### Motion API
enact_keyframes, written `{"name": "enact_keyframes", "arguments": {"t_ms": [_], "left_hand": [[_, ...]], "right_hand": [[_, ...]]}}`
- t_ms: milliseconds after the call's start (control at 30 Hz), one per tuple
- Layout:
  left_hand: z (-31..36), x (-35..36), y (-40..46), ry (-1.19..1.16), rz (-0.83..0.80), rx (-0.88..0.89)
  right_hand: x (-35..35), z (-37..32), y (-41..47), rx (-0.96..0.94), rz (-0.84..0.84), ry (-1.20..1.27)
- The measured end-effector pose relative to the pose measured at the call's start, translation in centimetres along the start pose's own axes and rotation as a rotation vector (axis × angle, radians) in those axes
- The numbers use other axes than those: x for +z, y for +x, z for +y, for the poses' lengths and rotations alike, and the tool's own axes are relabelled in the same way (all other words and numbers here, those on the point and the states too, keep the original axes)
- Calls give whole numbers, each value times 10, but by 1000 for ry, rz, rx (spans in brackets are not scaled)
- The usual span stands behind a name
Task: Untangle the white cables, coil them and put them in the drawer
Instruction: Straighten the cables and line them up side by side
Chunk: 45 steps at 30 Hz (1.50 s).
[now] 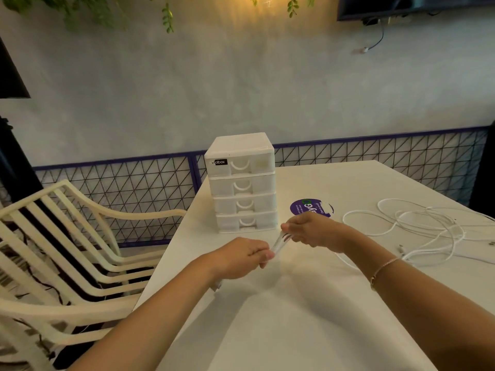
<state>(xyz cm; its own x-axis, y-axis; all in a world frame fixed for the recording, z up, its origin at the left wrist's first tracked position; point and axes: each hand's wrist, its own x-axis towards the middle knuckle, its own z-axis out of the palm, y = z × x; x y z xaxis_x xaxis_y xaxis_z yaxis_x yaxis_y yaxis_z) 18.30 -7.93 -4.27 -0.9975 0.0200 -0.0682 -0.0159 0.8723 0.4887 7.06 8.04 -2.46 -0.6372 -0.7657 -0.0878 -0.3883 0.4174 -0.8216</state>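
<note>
A drawer unit (242,183) is being kept on the table (308,303) at twelve o'clock, with a sticker (310,208) just beside it at two. Loose cables (417,223) are being left at three o'clock. A chair (67,245) is being kept off the table's edge at nine o'clock.
</note>
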Motion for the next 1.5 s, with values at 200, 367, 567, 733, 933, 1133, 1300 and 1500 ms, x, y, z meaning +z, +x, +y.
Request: {"name": "enact_keyframes", "arguments": {"t_ms": [200,367,567,733,933,1133,1300,1500], "left_hand": [[-17,-22,5,5,103,-31],[-24,-14,5,62,68,-32],[-25,-11,7,42,63,-37],[-15,-8,14,64,35,-33],[-31,-11,12,106,55,-59],[-41,-20,2,92,106,-98],[-33,-22,4,95,116,-74],[-20,-24,1,100,137,-21]], "right_hand": [[15,8,-10,-22,-128,-15],[-7,21,-5,10,-222,-355],[-53,44,-13,64,-139,-396],[-78,61,-16,100,-79,-417],[-91,82,-23,199,-38,-491],[-108,104,-40,386,-54,-1040],[-66,50,-18,101,103,-763],[24,-5,6,0,-172,-258]]}}
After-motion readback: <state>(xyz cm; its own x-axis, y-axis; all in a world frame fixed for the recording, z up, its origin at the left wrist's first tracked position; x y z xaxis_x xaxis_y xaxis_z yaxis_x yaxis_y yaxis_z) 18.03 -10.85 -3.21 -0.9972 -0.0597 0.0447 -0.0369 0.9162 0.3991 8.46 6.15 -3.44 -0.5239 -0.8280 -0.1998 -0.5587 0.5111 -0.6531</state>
